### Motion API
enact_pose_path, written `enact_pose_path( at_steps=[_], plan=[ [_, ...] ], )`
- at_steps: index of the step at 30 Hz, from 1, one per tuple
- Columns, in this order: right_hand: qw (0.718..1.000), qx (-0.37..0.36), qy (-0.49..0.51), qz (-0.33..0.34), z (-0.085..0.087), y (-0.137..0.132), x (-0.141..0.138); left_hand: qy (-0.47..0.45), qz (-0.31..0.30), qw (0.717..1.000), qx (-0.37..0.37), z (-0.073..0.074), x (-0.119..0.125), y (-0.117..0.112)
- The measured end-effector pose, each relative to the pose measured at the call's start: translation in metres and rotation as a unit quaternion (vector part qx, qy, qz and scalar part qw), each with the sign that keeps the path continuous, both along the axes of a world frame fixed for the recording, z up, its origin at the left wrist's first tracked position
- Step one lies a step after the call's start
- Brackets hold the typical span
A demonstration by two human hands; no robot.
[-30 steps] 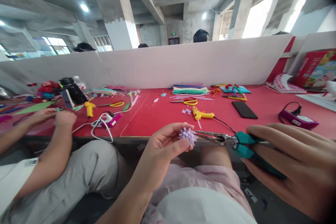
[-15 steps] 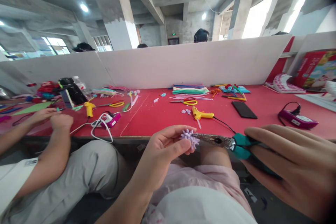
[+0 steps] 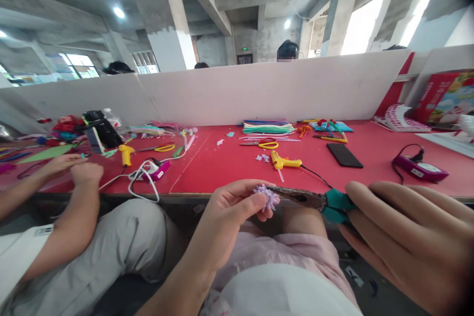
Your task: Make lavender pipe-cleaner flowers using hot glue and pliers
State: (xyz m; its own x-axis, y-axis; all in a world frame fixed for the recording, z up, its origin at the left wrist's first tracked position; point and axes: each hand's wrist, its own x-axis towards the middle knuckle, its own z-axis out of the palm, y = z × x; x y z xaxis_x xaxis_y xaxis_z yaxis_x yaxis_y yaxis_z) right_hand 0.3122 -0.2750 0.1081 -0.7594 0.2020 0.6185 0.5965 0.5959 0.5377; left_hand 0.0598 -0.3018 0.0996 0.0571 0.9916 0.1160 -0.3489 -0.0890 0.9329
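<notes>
Left hand (image 3: pixel 225 212) pinches the pompom (image 3: pixel 268 197) in a closed thumb-and-finger grip just below the bench (image 3: pixel 229 163) edge, while from 3 o'clock the right hand (image 3: pixel 407 237), grip wrapped shut around the pliers (image 3: pixel 303 197), holds their long axis along 3–9 o'clock with the tip touching the pompom.

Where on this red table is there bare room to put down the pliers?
For the teal-handled pliers, bare red tabletop lies between the white cable tangle and the yellow glue gun, and between the black phone and the purple box. Crowded: the back row of pipe cleaners and around the co-worker's hands.
</notes>
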Motion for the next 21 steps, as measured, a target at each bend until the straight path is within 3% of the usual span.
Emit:
enact_pose_path(
  at_steps=[7, 11, 21],
  plan=[
    [0.996, -0.043, 0.078, 0.023, 0.009, 0.006, 0.003, -0.011, -0.016, 1.0, 0.009, 0.004, -0.004, -0.001],
    [0.995, -0.08, 0.053, 0.024, 0.016, 0.003, 0.002, -0.013, -0.02, 1.0, 0.011, 0.005, -0.002, -0.002],
    [0.997, -0.065, 0.035, 0.019, 0.015, 0.0, -0.001, -0.012, -0.006, 1.0, -0.014, 0.008, 0.002, -0.004]
  ],
)
